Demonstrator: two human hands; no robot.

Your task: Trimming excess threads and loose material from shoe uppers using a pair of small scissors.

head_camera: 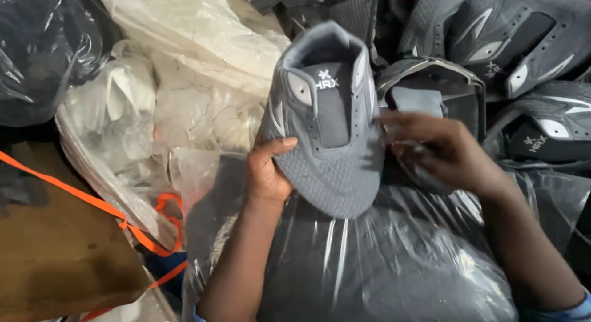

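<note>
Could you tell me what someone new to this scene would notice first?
The eye goes first to the grey shoe upper held up at centre, the left hand gripping its side and the right hand at its other edge. Behind it, top right, lies a heap of dark shoe uppers. Clear plastic bags fill the foreground, with an orange strap at left.

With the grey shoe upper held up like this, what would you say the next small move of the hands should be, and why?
Probably close the right hand onto the right edge of the grey shoe upper. The left hand grips its left side, thumb on the front, holding it upright over the plastic-wrapped bundle. The right fingers sit blurred at the other edge, their hold unclear, so a second firm grip would likely steady it.
</note>
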